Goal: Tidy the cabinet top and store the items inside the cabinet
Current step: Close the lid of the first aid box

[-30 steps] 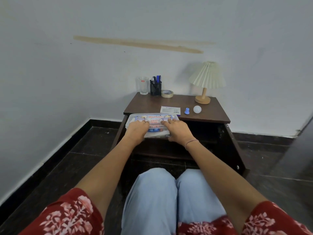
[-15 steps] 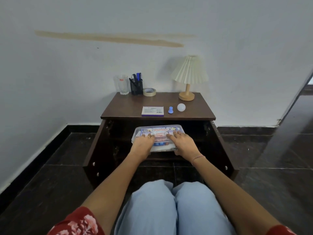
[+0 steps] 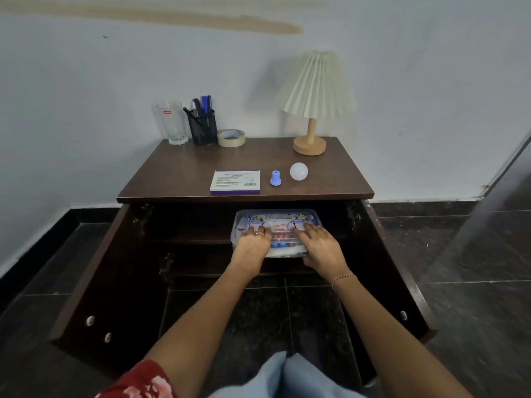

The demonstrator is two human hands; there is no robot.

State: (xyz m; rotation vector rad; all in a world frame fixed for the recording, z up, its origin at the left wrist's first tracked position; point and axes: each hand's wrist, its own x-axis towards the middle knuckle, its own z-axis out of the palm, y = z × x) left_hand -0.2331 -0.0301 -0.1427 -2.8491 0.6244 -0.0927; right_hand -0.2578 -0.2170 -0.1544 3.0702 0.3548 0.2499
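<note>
A clear plastic first aid box sits at the front of the upper shelf inside the open dark wooden cabinet. My left hand and right hand hold its near end, fingers spread over the lid, thumbs hidden below. On the cabinet top lie a flat white and purple packet, a small blue cap and a white ball. At the back stand a drinking glass, a black pen holder, a tape roll and a pleated lamp.
Both cabinet doors are swung wide, the left door and the right door flanking my arms. My knees in light blue trousers are just in front of the cabinet. A dark tiled floor surrounds it, a white wall behind.
Both hands lowered the first aid box from level with the cabinet top down into the cabinet and onto the shelf. The view moved closer.
</note>
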